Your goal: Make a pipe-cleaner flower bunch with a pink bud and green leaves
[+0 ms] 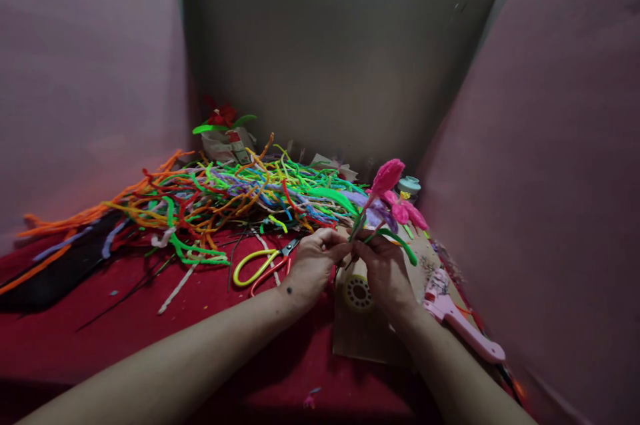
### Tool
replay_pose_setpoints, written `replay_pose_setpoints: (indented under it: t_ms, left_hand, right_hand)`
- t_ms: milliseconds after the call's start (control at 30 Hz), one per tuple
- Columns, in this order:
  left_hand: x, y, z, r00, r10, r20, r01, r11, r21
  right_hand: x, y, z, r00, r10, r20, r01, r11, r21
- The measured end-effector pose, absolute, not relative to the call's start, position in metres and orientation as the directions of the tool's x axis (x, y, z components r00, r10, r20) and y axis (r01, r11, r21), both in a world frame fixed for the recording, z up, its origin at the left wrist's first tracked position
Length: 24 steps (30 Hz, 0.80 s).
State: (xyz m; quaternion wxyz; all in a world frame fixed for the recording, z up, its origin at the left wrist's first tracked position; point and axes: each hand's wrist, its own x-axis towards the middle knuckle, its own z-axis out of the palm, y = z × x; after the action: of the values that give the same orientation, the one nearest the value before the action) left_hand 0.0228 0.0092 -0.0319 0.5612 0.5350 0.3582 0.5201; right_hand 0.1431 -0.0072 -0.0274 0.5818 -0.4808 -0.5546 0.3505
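A pink pipe-cleaner flower (387,177) rises on its green stem, pinched at the base by the left hand (313,265) and right hand (383,272), fingertips meeting above a tape roll (357,292). Scissors (263,265) lie beside the left hand; a pink glue gun (460,322) lies by the right wrist.

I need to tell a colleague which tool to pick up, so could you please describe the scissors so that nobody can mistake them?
Start at the big pile of coloured pipe cleaners on the red cloth. At its near edge, just beside the left hand, lie the scissors. One handle loop is yellow and the other red, with short dark blades pointing towards the hands; the pink tool lies on the other side, by the right hand.
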Motion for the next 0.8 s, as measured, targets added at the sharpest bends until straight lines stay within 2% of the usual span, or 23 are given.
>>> replay_pose_setpoints:
  t_ms: [167,367,433,633,700,800]
  left_hand:
    - [0.021,0.008,-0.031,0.238,0.957,0.167,-0.216,-0.116,0.970]
    - [0.021,0.011,-0.030,0.234,0.957,0.170,-0.274,-0.103,0.956]
    - [0.022,0.012,-0.031,0.230,0.956,0.184,-0.305,-0.109,0.946]
    - [0.022,0.010,-0.029,0.234,0.947,0.219,-0.333,-0.134,0.933]
    - [0.022,0.010,-0.028,0.238,0.945,0.222,-0.329,-0.137,0.934]
    - [0.021,0.010,-0.028,0.228,0.948,0.224,-0.347,-0.136,0.928]
  right_hand:
    - [0.143,-0.009,-0.026,0.145,0.949,0.281,0.112,0.267,-0.957]
    - [0.142,-0.010,-0.017,0.058,0.949,0.310,0.182,0.296,-0.938]
    - [0.142,-0.009,-0.019,0.046,0.945,0.322,0.126,0.315,-0.941]
    - [0.142,-0.001,-0.031,0.020,0.947,0.320,-0.189,0.318,-0.929]
    - [0.142,0.000,-0.033,0.025,0.947,0.320,-0.215,0.318,-0.923]
    - [0.142,0.000,-0.035,0.042,0.941,0.335,-0.169,0.337,-0.926]
